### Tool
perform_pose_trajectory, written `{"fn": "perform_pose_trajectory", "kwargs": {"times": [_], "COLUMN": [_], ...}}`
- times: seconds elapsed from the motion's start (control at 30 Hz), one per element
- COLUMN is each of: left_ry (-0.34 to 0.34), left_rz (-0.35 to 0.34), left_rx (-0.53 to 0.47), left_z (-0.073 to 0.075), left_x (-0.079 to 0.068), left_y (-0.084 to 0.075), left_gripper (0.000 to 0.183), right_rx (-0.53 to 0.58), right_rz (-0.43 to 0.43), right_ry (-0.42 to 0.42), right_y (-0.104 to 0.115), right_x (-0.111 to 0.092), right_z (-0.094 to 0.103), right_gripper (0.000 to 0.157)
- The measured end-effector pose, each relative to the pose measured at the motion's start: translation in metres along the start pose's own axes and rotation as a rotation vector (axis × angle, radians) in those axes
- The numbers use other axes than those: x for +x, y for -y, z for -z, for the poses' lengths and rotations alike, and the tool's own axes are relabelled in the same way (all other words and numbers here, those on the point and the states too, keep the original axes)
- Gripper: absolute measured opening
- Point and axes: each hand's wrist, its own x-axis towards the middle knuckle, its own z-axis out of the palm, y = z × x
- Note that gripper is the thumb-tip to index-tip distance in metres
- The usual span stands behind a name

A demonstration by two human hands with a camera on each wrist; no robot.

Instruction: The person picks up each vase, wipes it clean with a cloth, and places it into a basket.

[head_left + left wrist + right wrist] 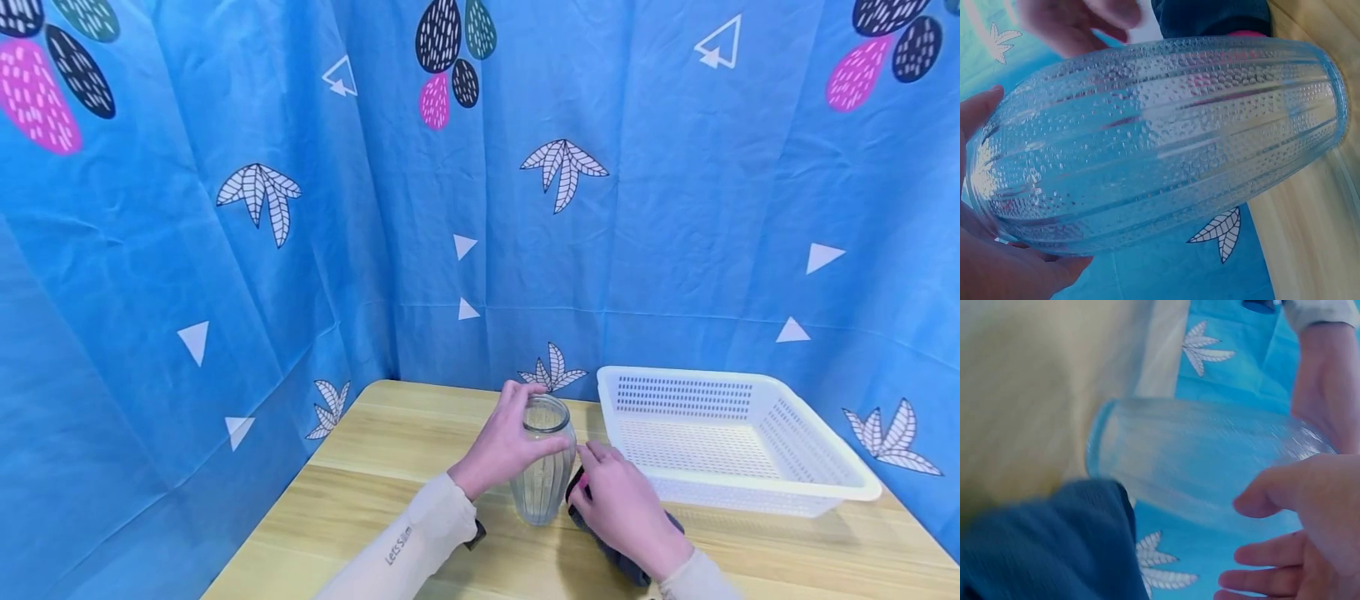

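Observation:
A clear ribbed glass vase (542,492) stands upright on the wooden table. My left hand (512,442) grips it around the neck from the left, thumb in front and fingers behind the rim. In the left wrist view the bumpy glass body of the vase (1166,150) fills the middle. To the vase's right is my right hand (622,508), hovering over a dark blue fabric item (628,565) with a bit of pink. In the right wrist view the fingers of this hand (1319,519) are loosely extended and hold nothing; the dark fabric (1054,544) sits near the vase base.
At the right, behind my right hand, stands a white perforated plastic basket (735,492). The wooden table (337,500) ends on the left along a blue patterned curtain (525,250), which also hangs behind it.

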Motion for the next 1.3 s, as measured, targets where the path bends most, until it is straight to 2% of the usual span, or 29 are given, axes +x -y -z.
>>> {"fn": "perform_pose_trajectory", "kwargs": {"times": [0.23,0.5,0.77,0.93,1.13,1.3], "left_ry": [-0.001,0.014,0.017,0.018,0.026,0.029], "left_rz": [0.004,0.020,0.051,0.045,0.055,0.055], "left_rx": [0.001,-0.001,-0.017,-0.021,-0.030,-0.021], "left_z": [0.002,0.002,0.003,0.003,0.001,0.000], "left_x": [-0.001,-0.001,-0.002,-0.002,-0.003,-0.004], "left_y": [-0.001,0.000,0.005,0.007,0.007,0.006], "left_gripper": [0.083,0.083,0.086,0.085,0.084,0.083], "right_rx": [0.110,0.106,0.061,0.023,-0.009,-0.022], "right_rz": [-0.118,-0.202,-0.302,-0.341,-0.399,-0.439], "right_ry": [0.028,0.010,0.058,0.107,0.192,0.285], "right_y": [-0.037,-0.104,-0.182,-0.224,-0.266,-0.291], "right_x": [0.003,-0.002,-0.014,-0.023,-0.034,-0.043], "right_z": [0.035,0.070,0.077,0.084,0.091,0.090], "right_gripper": [0.034,0.031,0.037,0.043,0.051,0.062]}}
